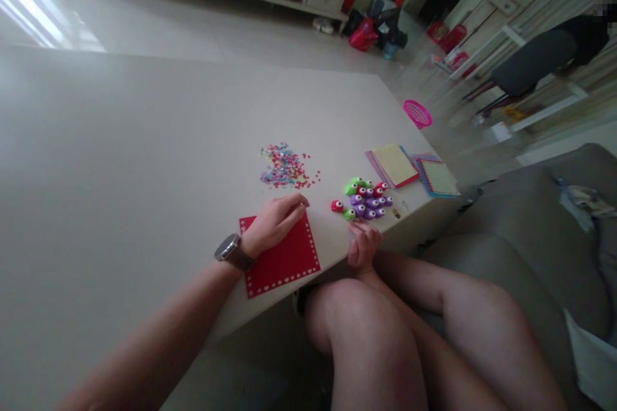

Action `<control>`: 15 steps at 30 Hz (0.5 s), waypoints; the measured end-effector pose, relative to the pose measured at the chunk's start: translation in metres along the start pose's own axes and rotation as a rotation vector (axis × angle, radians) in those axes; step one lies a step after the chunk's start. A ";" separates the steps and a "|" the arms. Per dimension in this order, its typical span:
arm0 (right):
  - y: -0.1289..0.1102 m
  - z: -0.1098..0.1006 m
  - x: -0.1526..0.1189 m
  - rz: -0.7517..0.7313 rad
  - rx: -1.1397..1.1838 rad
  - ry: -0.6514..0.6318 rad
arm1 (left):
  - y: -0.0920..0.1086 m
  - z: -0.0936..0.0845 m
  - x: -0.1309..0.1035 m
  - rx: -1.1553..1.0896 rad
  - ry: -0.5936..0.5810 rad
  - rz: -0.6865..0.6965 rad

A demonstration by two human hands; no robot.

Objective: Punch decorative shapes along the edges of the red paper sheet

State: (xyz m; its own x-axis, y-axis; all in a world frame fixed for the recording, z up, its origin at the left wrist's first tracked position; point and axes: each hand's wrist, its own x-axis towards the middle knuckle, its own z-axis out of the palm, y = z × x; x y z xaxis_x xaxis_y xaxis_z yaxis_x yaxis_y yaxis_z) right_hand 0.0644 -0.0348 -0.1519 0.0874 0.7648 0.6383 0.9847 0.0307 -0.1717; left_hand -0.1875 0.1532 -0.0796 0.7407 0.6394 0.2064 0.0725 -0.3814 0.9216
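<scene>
A red sheet (284, 266) with a border of small white shapes lies at the table's near edge. My left hand (274, 225), with a dark watch (235, 250) on its wrist, rests over the sheet's upper part, fingers bent together toward the right; whether anything is under them is hidden. At the table edge is my right hand (364, 245), its fingers curled loosely, just below a cluster of purple, green and red toy pieces with eyes (370, 199). Beyond my left hand lies a scattered heap of tiny coloured confetti (285, 167).
Two stacks of coloured cards, one topped by a yellow card (395, 166) and one by a pale green card (438, 177), lie at the table's right. Past the table stands a pink basket (417, 113). A grey sofa (486, 257) is at the right.
</scene>
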 end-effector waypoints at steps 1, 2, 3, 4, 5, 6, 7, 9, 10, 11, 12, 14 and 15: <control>0.000 0.000 0.000 -0.003 -0.002 0.002 | 0.001 0.000 0.000 -0.011 -0.004 0.002; 0.000 -0.001 0.000 -0.003 -0.003 0.002 | 0.001 -0.001 0.000 -0.020 -0.004 0.003; 0.000 -0.001 0.000 -0.002 -0.003 -0.001 | 0.001 0.000 0.000 -0.027 0.000 0.001; 0.000 -0.001 0.000 0.000 -0.003 -0.004 | 0.001 0.000 0.000 -0.030 0.005 0.001; -0.001 -0.001 0.000 0.001 -0.001 -0.008 | 0.001 0.000 0.000 -0.031 0.010 0.003; -0.001 -0.001 0.000 0.002 0.000 -0.009 | 0.000 0.001 0.000 -0.029 0.010 0.010; -0.001 -0.001 0.000 0.003 0.001 -0.010 | 0.000 0.001 0.000 -0.024 0.005 0.018; -0.001 -0.001 0.001 0.003 -0.001 -0.007 | 0.001 0.001 0.000 -0.006 -0.010 0.033; -0.002 -0.001 0.001 0.003 -0.005 -0.006 | 0.001 0.001 0.000 0.001 -0.014 0.037; -0.002 -0.002 0.001 0.003 -0.009 -0.006 | 0.002 0.001 0.000 0.004 -0.017 0.039; -0.002 -0.002 0.001 0.000 -0.010 -0.005 | 0.002 0.001 0.000 0.004 -0.017 0.040; -0.001 -0.001 0.001 -0.009 -0.009 -0.001 | 0.003 0.001 0.000 -0.003 -0.017 0.041; -0.001 -0.001 0.001 -0.013 -0.007 0.001 | 0.004 0.001 0.001 -0.006 -0.020 0.041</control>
State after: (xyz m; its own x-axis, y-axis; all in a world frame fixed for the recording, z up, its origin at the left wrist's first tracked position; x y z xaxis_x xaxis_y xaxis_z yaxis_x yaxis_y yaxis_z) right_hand 0.0638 -0.0348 -0.1500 0.0751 0.7637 0.6411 0.9867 0.0362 -0.1586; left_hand -0.1864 0.1517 -0.0762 0.7563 0.6097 0.2374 0.0380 -0.4031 0.9143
